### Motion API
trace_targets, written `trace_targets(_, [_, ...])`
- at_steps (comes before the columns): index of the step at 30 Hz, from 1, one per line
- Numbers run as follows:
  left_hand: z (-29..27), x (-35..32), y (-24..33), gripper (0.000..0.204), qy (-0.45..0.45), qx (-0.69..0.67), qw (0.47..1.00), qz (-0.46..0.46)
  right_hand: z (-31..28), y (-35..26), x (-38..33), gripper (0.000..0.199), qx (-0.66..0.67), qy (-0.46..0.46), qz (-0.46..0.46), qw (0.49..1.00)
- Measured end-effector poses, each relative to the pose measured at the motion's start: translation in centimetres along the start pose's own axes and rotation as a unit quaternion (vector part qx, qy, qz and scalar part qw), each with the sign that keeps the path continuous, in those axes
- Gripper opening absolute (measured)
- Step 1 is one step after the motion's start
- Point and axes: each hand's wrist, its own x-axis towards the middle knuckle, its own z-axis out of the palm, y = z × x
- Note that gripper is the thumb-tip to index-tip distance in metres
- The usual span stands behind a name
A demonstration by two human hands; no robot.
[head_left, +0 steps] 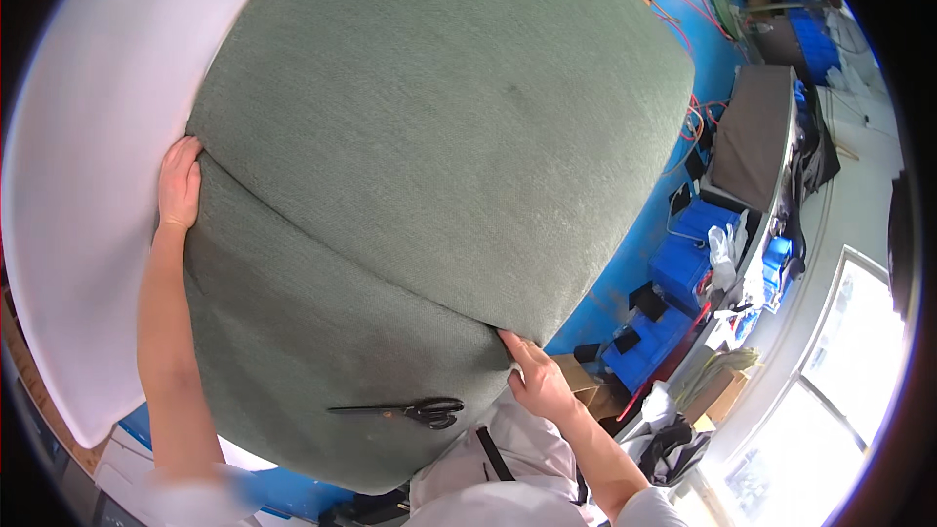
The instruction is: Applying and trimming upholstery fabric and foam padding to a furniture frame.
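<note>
A large padded piece covered in grey-green fabric [439,117] fills the middle of the head view. A dark seam [332,249] crosses it slantwise from upper left to lower right. At the seam's left end, my left hand [179,182] has its fingers closed together on the fabric edge; its thumb is hidden. My right hand [540,383] grips the edge at the seam's right end, index finger along the fold and thumb below. Black-handled scissors [415,412] lie on the nearer fabric panel, between my forearms and closer to the right one.
A smooth white padded surface [88,185] curves along the left side. Blue bins [678,259], plastic bags and cardboard boxes line the right, below a window [810,410]. Red hoses [695,122] trail over the blue floor [595,303]. A grey fabric-covered block [752,132] stands farther back.
</note>
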Motion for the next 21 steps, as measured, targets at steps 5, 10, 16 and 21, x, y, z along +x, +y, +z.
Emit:
trace_targets(5, [-0.1,0.0,0.3,0.038,-0.004,0.023,1.0,-0.008,-1.3,7.2,-9.8,0.057,-0.028,0.102,0.283,0.953])
trace_targets(10, [-3.0,1.4,5.3,0.035,-0.077,0.134,0.988,-0.008,0.0,13.0,-11.2,0.047,0.311,0.148,0.34,0.875])
trace_targets(16, [-6.8,-1.4,28.2,0.007,-0.152,0.249,0.945,0.148,12.4,20.5,7.1,0.05,0.694,0.208,0.22,0.653])
trace_targets(21, [-2.9,-9.1,48.8,0.044,-0.232,0.045,0.937,0.259,13.8,22.4,10.1,0.042,0.725,0.362,0.179,0.557])
